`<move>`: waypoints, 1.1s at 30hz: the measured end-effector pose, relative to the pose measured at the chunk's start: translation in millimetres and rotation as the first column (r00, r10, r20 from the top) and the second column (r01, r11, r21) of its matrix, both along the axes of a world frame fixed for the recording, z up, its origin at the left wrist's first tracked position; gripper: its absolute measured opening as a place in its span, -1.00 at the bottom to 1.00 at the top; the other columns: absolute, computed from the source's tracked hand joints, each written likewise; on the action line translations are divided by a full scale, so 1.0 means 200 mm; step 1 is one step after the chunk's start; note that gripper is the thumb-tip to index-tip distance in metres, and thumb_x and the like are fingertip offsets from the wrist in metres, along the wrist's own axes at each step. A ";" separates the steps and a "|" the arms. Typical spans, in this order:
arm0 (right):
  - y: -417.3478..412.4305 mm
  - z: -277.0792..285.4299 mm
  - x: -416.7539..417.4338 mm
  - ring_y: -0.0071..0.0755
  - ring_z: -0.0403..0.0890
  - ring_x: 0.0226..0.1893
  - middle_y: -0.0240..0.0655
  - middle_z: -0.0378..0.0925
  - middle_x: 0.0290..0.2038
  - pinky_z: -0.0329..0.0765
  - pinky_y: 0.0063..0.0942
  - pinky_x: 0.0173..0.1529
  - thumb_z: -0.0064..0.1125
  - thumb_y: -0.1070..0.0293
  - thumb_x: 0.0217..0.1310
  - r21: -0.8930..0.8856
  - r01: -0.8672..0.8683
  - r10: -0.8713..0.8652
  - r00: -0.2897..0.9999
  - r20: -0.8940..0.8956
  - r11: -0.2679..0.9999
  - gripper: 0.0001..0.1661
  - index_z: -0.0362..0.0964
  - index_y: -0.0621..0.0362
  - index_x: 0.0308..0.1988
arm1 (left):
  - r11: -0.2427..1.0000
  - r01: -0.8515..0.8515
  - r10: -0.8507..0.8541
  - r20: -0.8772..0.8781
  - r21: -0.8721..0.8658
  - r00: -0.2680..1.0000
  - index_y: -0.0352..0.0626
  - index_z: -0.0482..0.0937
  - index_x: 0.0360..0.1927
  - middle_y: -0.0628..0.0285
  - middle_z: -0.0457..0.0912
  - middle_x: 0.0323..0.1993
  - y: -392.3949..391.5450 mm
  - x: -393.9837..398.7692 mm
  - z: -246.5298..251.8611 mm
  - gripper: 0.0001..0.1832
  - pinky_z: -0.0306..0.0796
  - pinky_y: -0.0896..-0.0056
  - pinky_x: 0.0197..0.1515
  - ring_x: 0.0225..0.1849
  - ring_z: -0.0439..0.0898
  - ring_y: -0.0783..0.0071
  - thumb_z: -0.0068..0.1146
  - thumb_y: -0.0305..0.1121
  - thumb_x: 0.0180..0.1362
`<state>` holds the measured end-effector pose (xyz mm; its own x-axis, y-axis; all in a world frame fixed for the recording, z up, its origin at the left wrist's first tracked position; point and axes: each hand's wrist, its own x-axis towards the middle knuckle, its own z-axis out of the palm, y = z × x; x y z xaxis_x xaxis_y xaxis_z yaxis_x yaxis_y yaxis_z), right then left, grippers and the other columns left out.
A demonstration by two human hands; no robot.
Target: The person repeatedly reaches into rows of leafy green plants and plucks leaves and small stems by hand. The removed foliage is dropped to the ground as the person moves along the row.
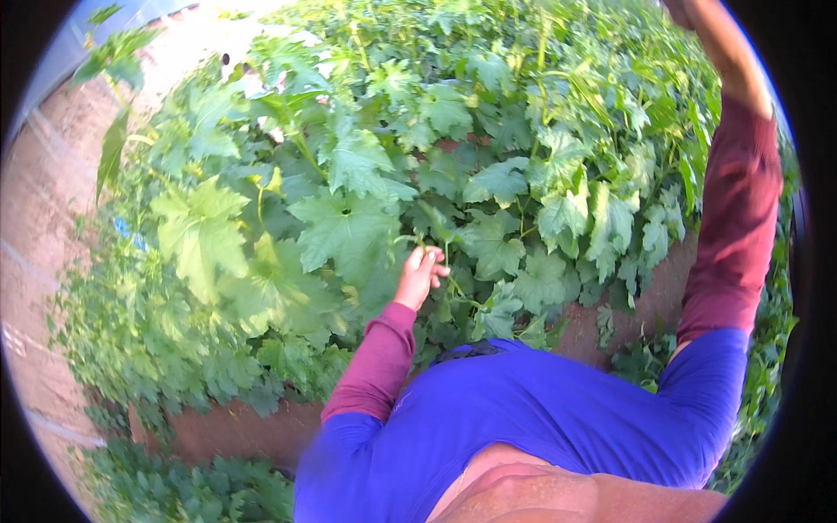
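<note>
My left hand is raised in front of my waist, thumb and forefinger pinched on a thin green shoot. Its other fingers are loosely curled beside a slender vine stem. Just left of this hand hangs a large, lobed, toothed vine leaf. My right arm stretches far out to the upper right. Only part of my right hand shows at the picture's rim, near the upper foliage; its fingers are cut off from view.
Dense leafy vines fill the area before me, with bare soil between rows. Low plants grow at lower left. A pale dirt path runs along the left, beside a whitish sheet. Small blue objects sit among leaves.
</note>
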<state>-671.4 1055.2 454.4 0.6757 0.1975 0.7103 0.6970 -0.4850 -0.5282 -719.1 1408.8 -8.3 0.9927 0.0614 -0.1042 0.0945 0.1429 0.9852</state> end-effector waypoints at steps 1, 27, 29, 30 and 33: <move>0.01 -0.10 0.05 -0.72 0.26 -0.62 -0.49 0.42 -0.50 0.21 -0.68 -0.49 -0.02 0.21 0.29 -0.037 -0.008 0.008 1.000 0.008 0.999 -0.77 0.43 0.14 -0.26 | 0.999 -0.016 0.017 0.058 -0.029 0.998 -0.22 0.43 -0.04 0.20 0.52 -0.20 -0.03 0.03 0.10 -0.76 0.35 0.63 -0.57 -0.43 0.60 0.55 -0.18 -0.30 0.42; -0.07 -1.25 -0.30 -0.03 0.50 -0.51 -0.14 0.44 -0.58 0.41 -0.16 -0.40 -0.04 0.43 0.10 -0.276 0.484 -0.470 0.875 0.120 0.831 -0.88 0.41 0.14 -0.46 | 0.838 -0.378 -0.029 0.724 0.394 0.689 -0.17 0.54 -0.42 0.16 0.60 -0.56 -0.56 0.45 1.41 -0.74 0.40 0.29 -0.45 -0.53 0.58 0.26 0.24 -0.18 0.12; -0.15 -1.23 -0.33 -0.02 0.49 -0.52 -0.12 0.43 -0.58 0.40 -0.17 -0.40 -0.09 0.42 0.12 -0.266 0.504 -0.501 0.861 0.083 0.822 -0.86 0.40 0.16 -0.46 | 0.849 -0.338 -0.022 0.667 0.407 0.745 -0.19 0.59 -0.38 0.33 0.55 -0.64 -0.58 0.50 1.40 -0.78 0.32 0.44 -0.56 -0.64 0.45 0.61 0.26 -0.23 0.13; -0.16 -1.21 -0.36 -0.02 0.48 -0.52 -0.12 0.43 -0.58 0.40 -0.18 -0.40 -0.09 0.43 0.11 -0.265 0.523 -0.523 0.849 0.077 0.810 -0.86 0.39 0.16 -0.46 | 0.870 -0.310 -0.020 0.655 0.384 0.755 -0.18 0.57 -0.41 0.30 0.53 -0.67 -0.62 0.49 1.41 -0.77 0.30 0.41 -0.57 -0.66 0.44 0.57 0.26 -0.23 0.12; -0.18 -1.23 -0.43 -0.03 0.48 -0.51 -0.11 0.43 -0.56 0.39 -0.19 -0.40 -0.10 0.44 0.11 -0.271 0.525 -0.534 0.844 0.046 0.807 -0.87 0.38 0.17 -0.45 | 0.856 -0.422 -0.009 0.824 0.299 0.566 -0.18 0.55 -0.42 0.25 0.52 -0.67 -0.67 0.50 1.42 -0.76 0.30 0.39 -0.57 -0.67 0.45 0.51 0.24 -0.22 0.13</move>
<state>-757.1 1020.1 208.2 0.7509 -0.0216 0.6600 0.2769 -0.8970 -0.3444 -619.7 1274.1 276.1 0.6100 0.0974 0.7864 -0.7042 -0.3883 0.5944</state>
